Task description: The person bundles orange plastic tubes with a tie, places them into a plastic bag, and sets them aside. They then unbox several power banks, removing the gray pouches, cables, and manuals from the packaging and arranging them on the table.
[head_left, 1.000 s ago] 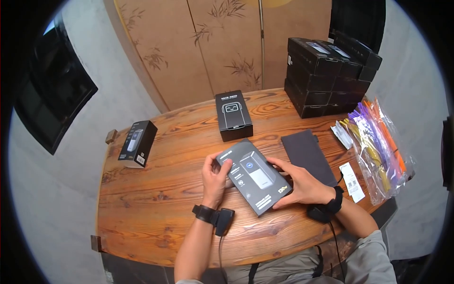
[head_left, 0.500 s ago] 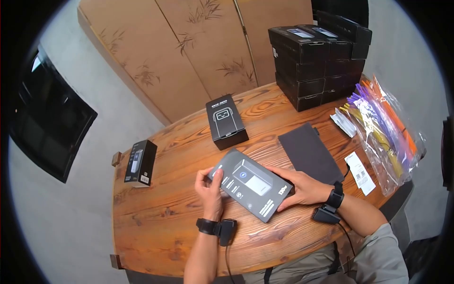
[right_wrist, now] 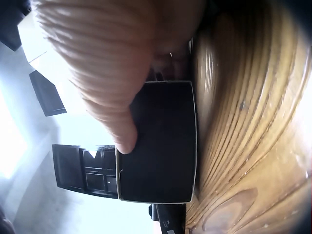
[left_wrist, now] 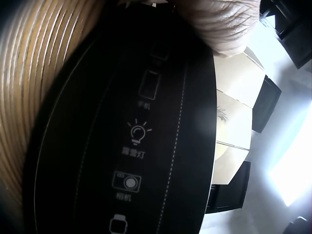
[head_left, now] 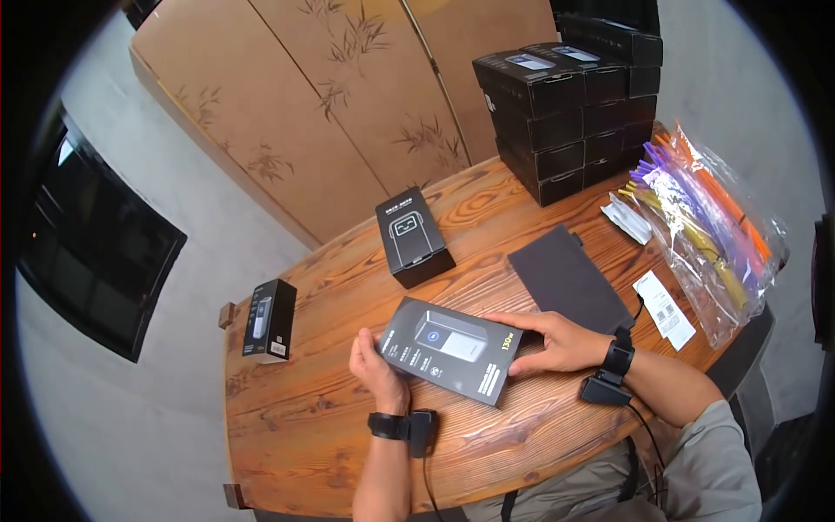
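Note:
A dark box (head_left: 448, 352) with a power-station picture and "130W" on its front is held tilted above the table. My right hand (head_left: 561, 344) grips its right end, thumb along the near edge; in the right wrist view, the thumb of the right hand (right_wrist: 107, 83) lies on the black end panel (right_wrist: 161, 146). At the box's left end is my left hand (head_left: 378, 374), its fingers partly hidden. The left wrist view shows part of the left hand (left_wrist: 224, 24) against the box's side (left_wrist: 131, 136), printed with white icons such as a bulb, a camera and a watch.
On the wooden table (head_left: 304, 435) stand a smiling-face box (head_left: 413, 239), another box (head_left: 268, 322) at left and stacked black boxes (head_left: 565, 122) at the back. To the right lie a dark pouch (head_left: 574, 278), a white label (head_left: 663, 311) and a bag of coloured sticks (head_left: 709, 235).
The held box has turned so that its long side lies more sideways. My left thumb has moved off its front face to the left edge. The head view has shifted and tilted.

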`<action>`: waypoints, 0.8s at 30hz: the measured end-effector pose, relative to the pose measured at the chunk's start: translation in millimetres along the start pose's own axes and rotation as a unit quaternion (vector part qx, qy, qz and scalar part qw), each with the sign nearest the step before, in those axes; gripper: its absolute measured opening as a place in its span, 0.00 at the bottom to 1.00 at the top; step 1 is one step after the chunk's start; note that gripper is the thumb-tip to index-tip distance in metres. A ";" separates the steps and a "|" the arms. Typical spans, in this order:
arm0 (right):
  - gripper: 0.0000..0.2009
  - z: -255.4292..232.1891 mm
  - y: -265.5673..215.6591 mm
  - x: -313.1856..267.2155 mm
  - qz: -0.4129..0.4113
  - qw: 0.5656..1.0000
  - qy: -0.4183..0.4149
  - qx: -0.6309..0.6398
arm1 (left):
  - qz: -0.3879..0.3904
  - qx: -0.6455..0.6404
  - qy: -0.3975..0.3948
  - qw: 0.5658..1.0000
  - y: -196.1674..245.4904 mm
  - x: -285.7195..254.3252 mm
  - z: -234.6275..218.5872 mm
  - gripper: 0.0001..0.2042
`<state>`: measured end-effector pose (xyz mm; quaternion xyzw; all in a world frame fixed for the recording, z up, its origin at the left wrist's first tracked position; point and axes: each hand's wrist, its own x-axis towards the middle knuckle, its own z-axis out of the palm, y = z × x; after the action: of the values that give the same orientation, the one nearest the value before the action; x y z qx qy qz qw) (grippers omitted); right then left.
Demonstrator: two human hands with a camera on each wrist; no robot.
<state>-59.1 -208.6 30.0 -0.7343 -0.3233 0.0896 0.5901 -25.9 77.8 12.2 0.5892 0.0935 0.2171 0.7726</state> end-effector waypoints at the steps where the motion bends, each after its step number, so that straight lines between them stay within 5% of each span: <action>1: 0.40 0.3 0.6 0.1 -0.004 1.000 0.011 -0.005 | 0.018 0.005 0.003 1.000 -2.2 1.8 -1.2 0.17; 11: 0.24 4.6 -2.5 0.6 0.013 0.975 0.218 -0.030 | 0.078 0.057 0.031 0.995 -18.5 17.5 -18.2 0.18; 14: 0.29 5.2 -2.2 -0.6 0.012 0.983 0.182 0.029 | 0.085 0.058 0.033 0.994 -21.2 18.2 -20.5 0.18; 17: 0.37 4.8 -11.7 -1.3 -0.053 0.988 0.139 -0.047 | 0.092 0.060 0.028 0.994 -20.6 17.9 -19.3 0.18; 24: 0.42 8.0 -10.4 -0.6 -0.037 0.984 0.159 -0.071 | 0.046 0.079 -0.018 0.996 -0.3 3.6 -8.2 0.18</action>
<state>-67.5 -201.5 37.1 -0.7672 -0.2578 -0.0729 0.5828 -25.9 86.5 10.0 0.6563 0.0693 0.2333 0.7142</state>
